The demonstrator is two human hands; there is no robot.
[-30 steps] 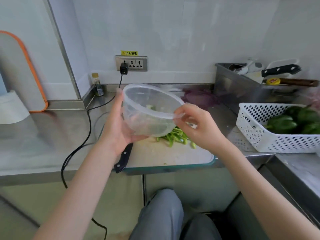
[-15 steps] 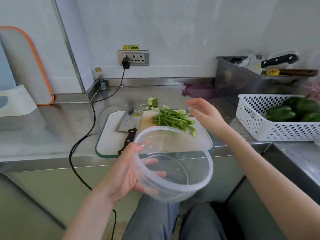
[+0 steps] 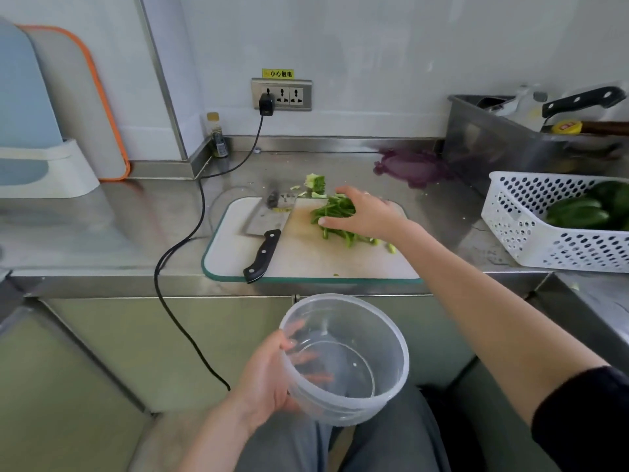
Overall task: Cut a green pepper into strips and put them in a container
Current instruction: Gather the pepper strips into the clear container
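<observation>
Hands: your left hand [image 3: 269, 376] is gripping the empty plastic container [image 3: 343, 357]; your right hand [image 3: 366, 212] is closing over pepper strips [image 3: 335, 216].
Risk: strips may be dropping short of the low-held container.

We see the right hand [image 3: 366, 214] has reached out to 12 o'clock onto the pepper strips [image 3: 335, 216]; left hand [image 3: 269, 379] lowered the container [image 3: 343, 359] toward 6 o'clock.

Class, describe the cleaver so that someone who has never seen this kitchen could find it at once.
Find the white cutting board at the steel counter's front edge. The cleaver lies on its left half, black handle toward the person. Unlike the black-handled knife in the metal tub on the right, it has a broad rectangular blade.
</observation>
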